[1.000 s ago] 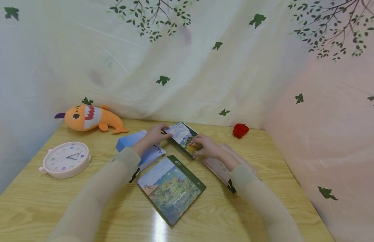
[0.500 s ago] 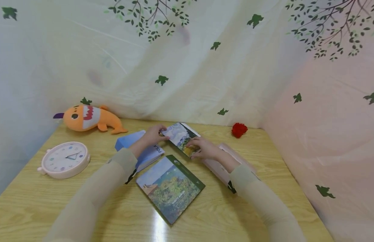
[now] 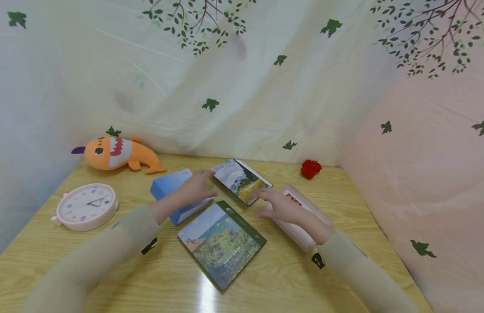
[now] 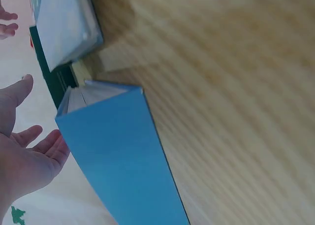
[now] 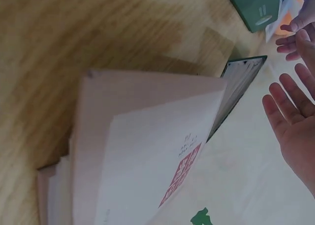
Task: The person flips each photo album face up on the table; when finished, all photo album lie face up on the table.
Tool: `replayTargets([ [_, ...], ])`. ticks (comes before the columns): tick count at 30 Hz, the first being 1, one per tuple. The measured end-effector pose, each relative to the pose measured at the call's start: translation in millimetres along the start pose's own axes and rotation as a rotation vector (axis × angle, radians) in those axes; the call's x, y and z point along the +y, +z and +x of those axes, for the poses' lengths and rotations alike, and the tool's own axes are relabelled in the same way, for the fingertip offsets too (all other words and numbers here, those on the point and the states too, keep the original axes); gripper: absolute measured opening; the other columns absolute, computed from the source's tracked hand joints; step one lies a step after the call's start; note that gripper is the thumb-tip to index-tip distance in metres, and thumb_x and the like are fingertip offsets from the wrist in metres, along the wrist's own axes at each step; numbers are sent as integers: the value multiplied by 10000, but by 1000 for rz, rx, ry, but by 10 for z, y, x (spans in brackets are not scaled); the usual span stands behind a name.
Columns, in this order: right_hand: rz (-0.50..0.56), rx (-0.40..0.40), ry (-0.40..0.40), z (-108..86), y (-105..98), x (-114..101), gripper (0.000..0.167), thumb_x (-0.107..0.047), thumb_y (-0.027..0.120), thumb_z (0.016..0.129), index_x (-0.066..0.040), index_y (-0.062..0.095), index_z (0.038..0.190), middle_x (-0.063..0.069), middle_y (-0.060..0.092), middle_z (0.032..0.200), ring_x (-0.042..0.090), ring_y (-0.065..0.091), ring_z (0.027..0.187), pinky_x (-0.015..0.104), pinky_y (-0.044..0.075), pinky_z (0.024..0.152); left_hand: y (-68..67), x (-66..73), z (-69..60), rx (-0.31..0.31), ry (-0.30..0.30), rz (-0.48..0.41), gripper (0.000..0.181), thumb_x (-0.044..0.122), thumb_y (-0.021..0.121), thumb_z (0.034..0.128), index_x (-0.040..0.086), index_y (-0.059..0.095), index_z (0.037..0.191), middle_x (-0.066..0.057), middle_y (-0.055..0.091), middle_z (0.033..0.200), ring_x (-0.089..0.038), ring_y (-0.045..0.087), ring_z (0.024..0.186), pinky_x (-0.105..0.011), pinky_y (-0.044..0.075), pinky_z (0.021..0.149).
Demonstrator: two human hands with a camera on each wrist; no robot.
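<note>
My left hand hovers over the blue album, its fingers fairly straight and holding nothing. In the left wrist view the same album shows a plain blue side and page edges. At the back centre lies an album with a painted landscape cover. Near that album's right corner is my right hand, fingers spread; whether the fingertips touch the cover is unclear. Partly beneath that hand is a pink book with red print, seen standing on edge in the right wrist view. A photo album with a garden picture lies in front.
An orange plush shark lies at the back left, behind a round pink clock. A small red yarn-like bundle sits at the back right. A pale curtain with leaf prints borders the wooden table.
Both hands have let go of the painted landscape album and drawn apart, the left toward the lower left, the right toward the lower right. The album stays at the back centre.
</note>
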State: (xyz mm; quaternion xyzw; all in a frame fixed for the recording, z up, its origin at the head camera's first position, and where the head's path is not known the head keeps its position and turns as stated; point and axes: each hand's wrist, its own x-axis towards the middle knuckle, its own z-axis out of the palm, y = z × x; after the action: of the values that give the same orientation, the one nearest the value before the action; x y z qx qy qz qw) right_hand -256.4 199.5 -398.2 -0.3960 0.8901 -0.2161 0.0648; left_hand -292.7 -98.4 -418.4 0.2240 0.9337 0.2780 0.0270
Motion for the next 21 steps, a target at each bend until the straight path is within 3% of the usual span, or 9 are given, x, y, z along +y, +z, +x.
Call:
replayTargets([
  [11,2,-52,16,-247,156,-174,618,-295,731,821,-111,494,1362,74,501,1377,239,476,1262,412,451,981,83,147,-353,-58,85,-6,657,343,677,873,6,432,1381,-163,534,1292,-298,528,1159,-457,454,949],
  [17,28,-139,-1,-339,258,-166,758,-297,797,741,-90,459,1388,123,455,1413,335,386,1328,464,366,1059,192,184,-448,-82,141,-15,700,324,706,850,-13,416,1391,-174,507,1355,-317,505,1213,-459,419,1007],
  [21,25,-192,-29,-375,328,-156,804,-316,806,726,-93,435,1404,106,448,1419,332,353,1350,466,308,1097,246,204,-484,-116,125,-27,734,350,726,827,0,420,1395,-161,501,1368,-316,498,1228,-458,424,1003],
])
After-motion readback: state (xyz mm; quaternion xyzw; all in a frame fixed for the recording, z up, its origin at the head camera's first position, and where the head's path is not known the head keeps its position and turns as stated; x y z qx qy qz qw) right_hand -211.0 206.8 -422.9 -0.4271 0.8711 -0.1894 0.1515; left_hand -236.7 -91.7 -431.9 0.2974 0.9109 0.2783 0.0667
